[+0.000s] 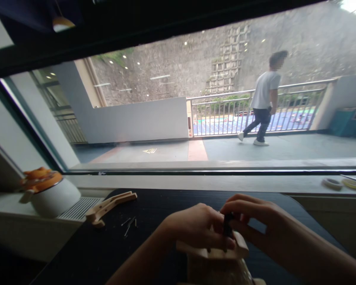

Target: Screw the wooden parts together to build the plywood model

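Observation:
My left hand [195, 225] is closed on a pale wooden piece [241, 246] with small holes in its near face. Its fingertips also reach a small dark part [228, 224] standing at the top of that piece. From the other side my right hand [259, 215] pinches this dark part; its exact kind is hidden by the fingers. Below the wood lies something pale and shiny, like clear plastic wrap [216, 271]. To the left on the black table [148, 253] rest a long, angled wooden piece [112, 205] with holes and several thin metal screws or pins [130, 225].
A white pot with an orange animal-shaped lid [55, 196] stands on the left sill beside a vent grille [80, 208]. Rolls of tape [332, 183] lie on the right sill. Beyond the window, a person [264, 95] walks along a railed walkway.

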`<state>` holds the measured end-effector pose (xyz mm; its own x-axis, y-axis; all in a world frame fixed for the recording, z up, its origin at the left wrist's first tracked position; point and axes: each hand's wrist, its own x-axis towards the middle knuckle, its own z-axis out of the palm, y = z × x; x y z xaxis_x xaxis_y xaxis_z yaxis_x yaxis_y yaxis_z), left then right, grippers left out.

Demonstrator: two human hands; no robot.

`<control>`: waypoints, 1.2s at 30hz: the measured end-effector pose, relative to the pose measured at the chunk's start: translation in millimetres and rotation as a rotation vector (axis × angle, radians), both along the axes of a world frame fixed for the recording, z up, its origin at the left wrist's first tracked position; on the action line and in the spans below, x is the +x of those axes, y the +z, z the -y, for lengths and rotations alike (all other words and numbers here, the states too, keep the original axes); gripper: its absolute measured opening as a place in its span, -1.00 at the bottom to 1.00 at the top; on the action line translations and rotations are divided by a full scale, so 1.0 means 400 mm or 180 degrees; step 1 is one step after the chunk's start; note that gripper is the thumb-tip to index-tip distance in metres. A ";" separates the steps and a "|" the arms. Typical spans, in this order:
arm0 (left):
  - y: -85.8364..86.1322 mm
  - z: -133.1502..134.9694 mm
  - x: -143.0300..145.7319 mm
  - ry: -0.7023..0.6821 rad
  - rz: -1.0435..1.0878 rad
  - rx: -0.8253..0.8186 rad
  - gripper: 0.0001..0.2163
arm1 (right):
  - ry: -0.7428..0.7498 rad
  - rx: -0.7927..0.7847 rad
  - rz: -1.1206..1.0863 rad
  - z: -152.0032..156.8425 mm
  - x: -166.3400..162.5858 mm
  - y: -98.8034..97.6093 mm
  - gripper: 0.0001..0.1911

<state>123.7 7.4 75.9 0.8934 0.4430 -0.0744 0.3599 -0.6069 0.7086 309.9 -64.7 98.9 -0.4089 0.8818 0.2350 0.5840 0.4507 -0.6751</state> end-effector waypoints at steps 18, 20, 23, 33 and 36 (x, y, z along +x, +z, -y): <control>-0.002 0.015 -0.013 -0.0149 0.0152 0.0707 -0.76 | -0.0268 0.0058 0.0032 -0.012 -0.013 -0.035 -0.83; 0.000 0.017 -0.016 -0.0131 0.0136 0.0756 -0.77 | -0.0204 0.0035 0.0037 -0.010 -0.020 -0.033 -0.88; -0.002 0.013 -0.020 -0.0108 0.0016 0.0766 -0.77 | -0.0094 0.0011 0.0000 -0.010 -0.030 -0.029 -0.93; -0.009 0.008 -0.008 -0.0152 -0.0032 0.0861 -0.74 | -0.0284 -0.0040 -0.0085 -0.007 -0.021 -0.038 -0.84; -0.010 0.010 -0.005 -0.0117 -0.0084 0.0858 -0.75 | -0.0297 0.0011 -0.0114 -0.007 -0.016 -0.039 -0.85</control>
